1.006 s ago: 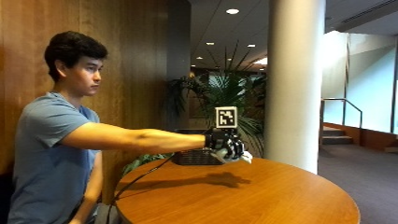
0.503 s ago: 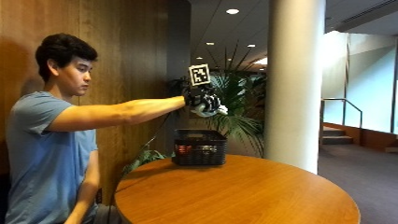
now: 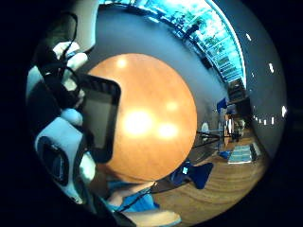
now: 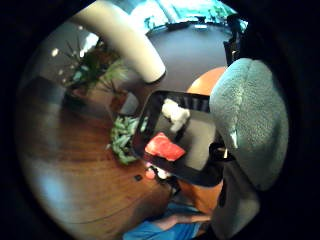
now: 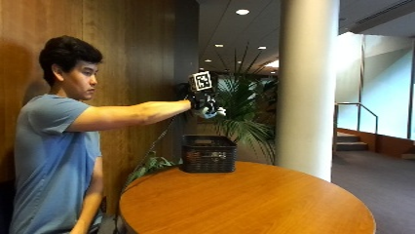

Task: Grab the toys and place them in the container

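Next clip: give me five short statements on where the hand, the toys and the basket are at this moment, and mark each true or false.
1. The gloved right hand is raised above the black basket. True.
2. The basket stands on the floor. False: it stands on the round wooden table, near the edge.
3. A red toy and a white toy lie in the basket. True.
4. The hand holds a grey plush toy. True.
5. Toys lie scattered on the tabletop. False: none shows there.

Basket [image 5: 208, 154] on table [image 5: 259, 204]; 2 toys [image 4: 165, 146] inside.
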`<state>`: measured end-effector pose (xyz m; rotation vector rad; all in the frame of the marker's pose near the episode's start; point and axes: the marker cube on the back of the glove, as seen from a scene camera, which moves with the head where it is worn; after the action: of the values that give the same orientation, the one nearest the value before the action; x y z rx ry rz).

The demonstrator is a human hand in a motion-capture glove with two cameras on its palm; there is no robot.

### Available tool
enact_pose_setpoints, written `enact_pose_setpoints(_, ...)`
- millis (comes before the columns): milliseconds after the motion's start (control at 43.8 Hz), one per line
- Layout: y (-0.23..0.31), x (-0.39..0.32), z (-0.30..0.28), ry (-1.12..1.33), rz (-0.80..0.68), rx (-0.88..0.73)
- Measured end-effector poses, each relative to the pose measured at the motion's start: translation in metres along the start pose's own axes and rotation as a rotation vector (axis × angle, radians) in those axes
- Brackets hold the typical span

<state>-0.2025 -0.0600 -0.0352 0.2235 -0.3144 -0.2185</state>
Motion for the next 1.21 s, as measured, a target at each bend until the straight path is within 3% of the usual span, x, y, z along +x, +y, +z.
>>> enact_pose_setpoints(297, 0.008, -0.022, 0.064, 0.107, -0.088, -0.126)
enact_pose_setpoints(526, 0.021, -0.002, 0.087, 0.128, -0.098, -0.368)
enact_pose_setpoints(663, 0.019, 0.025, 0.07, 0.156, -0.116, -0.336)
enact_pose_setpoints(868, 0.014, 0.078, 0.025, 0.239, 0.01, -0.176)
enact_pose_setpoints(983, 0.007, 0.074, 0.016, 0.316, 0.014, -0.155)
enact_pose_setpoints(1211, 0.035, 0.165, -0.006, 0.337, 0.115, -0.137)
